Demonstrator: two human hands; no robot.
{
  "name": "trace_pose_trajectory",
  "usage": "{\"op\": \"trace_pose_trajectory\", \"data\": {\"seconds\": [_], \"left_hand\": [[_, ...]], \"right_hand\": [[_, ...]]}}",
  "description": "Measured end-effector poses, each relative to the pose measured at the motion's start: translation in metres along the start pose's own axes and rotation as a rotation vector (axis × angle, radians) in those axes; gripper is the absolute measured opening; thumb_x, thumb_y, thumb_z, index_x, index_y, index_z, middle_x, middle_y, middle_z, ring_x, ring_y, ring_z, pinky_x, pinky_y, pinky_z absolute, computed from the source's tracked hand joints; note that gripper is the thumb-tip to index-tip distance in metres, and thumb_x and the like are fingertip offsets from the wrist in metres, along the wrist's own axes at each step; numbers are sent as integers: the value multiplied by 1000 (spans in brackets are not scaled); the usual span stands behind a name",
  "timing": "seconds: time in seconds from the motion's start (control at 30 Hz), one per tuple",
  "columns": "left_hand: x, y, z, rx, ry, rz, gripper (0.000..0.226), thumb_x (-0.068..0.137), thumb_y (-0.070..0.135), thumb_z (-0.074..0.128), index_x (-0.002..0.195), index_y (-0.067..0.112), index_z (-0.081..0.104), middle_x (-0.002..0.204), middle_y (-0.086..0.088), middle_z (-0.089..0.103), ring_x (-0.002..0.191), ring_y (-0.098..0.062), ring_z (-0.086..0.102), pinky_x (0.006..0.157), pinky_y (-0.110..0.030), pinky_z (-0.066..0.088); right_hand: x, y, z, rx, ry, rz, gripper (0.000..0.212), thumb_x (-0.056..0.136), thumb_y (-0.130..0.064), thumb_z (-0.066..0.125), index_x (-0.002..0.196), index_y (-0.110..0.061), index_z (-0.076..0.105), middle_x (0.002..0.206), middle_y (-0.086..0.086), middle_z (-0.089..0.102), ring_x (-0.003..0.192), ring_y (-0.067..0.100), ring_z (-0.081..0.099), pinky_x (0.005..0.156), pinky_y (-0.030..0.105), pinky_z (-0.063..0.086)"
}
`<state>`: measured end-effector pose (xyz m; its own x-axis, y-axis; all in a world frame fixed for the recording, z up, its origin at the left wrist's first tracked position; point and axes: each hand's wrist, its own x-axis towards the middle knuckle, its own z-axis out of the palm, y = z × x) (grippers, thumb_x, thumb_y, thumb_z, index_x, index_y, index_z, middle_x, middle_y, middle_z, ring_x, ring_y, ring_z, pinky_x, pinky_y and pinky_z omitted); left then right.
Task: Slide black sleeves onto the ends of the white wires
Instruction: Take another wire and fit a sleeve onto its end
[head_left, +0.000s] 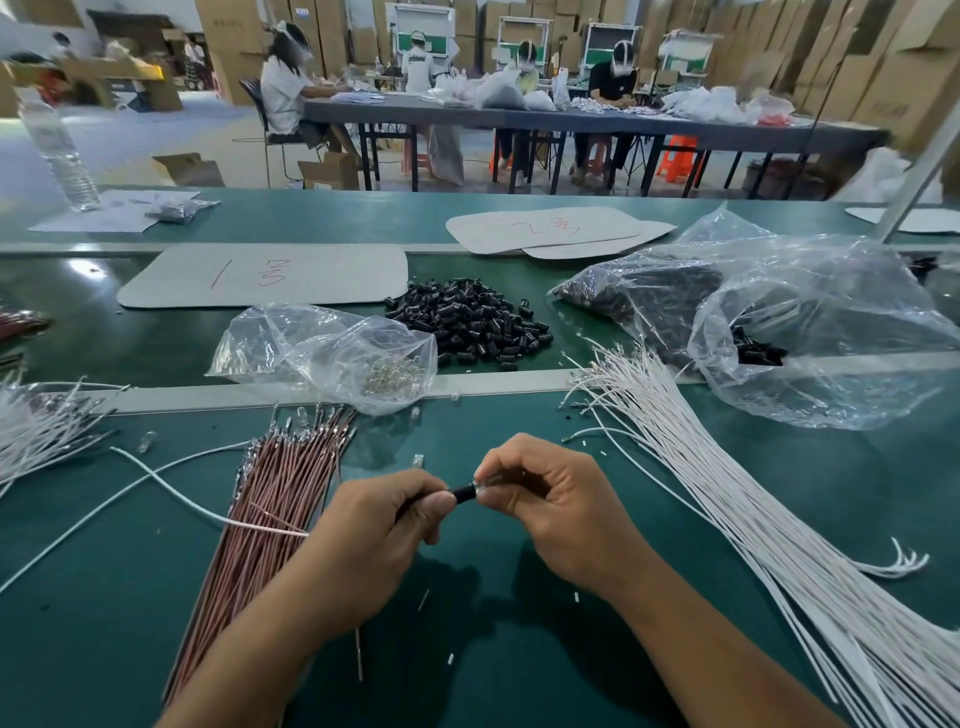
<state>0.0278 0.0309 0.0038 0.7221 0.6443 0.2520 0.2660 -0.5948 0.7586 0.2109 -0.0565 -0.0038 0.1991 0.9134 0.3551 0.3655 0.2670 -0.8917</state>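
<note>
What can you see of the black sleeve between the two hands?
The black sleeve is a short dark tube, seemingly plastic, held roughly level above the green table. The left hand pinches its left end; the right hand pinches a small clear piece at its right end. Fingers hide the rest.

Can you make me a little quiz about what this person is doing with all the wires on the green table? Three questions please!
1. True or false: the right hand lies flat on the green table.
2. Pick one: the wire bundle beside the left hand is A) blue, B) reddish-brown, C) yellow.
3. Fill the gap: the sleeve held between both hands is coloured ____.
Key: 1 false, its fingers are curled, pinching at the sleeve's end. 2 B. 3 black.
</note>
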Motion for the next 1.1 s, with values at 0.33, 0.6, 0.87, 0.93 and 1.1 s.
{"op": "trace_pose_trajectory", "data": {"seconds": [0.33, 0.6, 0.87, 0.93, 1.1], "left_hand": [[1, 14, -1, -169, 123, 63, 27, 84, 37, 62, 67, 18, 70, 46, 10, 31, 43, -1, 26, 41, -16, 21], [1, 8, 12, -90, 150, 76, 15, 91, 35, 57, 96, 36, 70, 78, 2, 72, 70, -21, 65, 63, -43, 53], [5, 25, 11, -78, 288, 181, 16, 84, 27, 64, 88, 38, 74, 72, 18, 73, 62, 2, 66, 53, -24, 53], [5, 25, 13, -31, 343, 198, 13, 84, 27, 64, 92, 33, 72, 70, 16, 73, 61, -2, 67, 54, -27, 52], [2, 24, 19, 161, 325, 283, 23, 90, 32, 52, 104, 23, 68, 73, 17, 61, 61, 3, 54, 56, -14, 44]], "right_hand": [[-1, 0, 4, 296, 25, 28, 29, 87, 2, 70, 107, -17, 78, 94, -1, 74, 78, 9, 67, 76, 19, 54], [-3, 1, 11, 250, 97, 75, 27, 94, -2, 64, 113, -18, 75, 105, -2, 78, 85, 12, 74, 77, 13, 52], [-3, -5, 12, 345, 68, 96, 29, 98, -12, 59, 125, -19, 66, 115, 1, 76, 92, 15, 74, 69, 21, 53], [-3, -6, 13, 424, 33, 127, 33, 95, -13, 63, 128, -16, 61, 118, 5, 74, 96, 17, 72, 69, 22, 53], [2, -16, 1, 468, 58, 129, 9, 94, -7, 62, 99, -14, 65, 116, 12, 74, 92, 19, 68, 67, 24, 51]]}}
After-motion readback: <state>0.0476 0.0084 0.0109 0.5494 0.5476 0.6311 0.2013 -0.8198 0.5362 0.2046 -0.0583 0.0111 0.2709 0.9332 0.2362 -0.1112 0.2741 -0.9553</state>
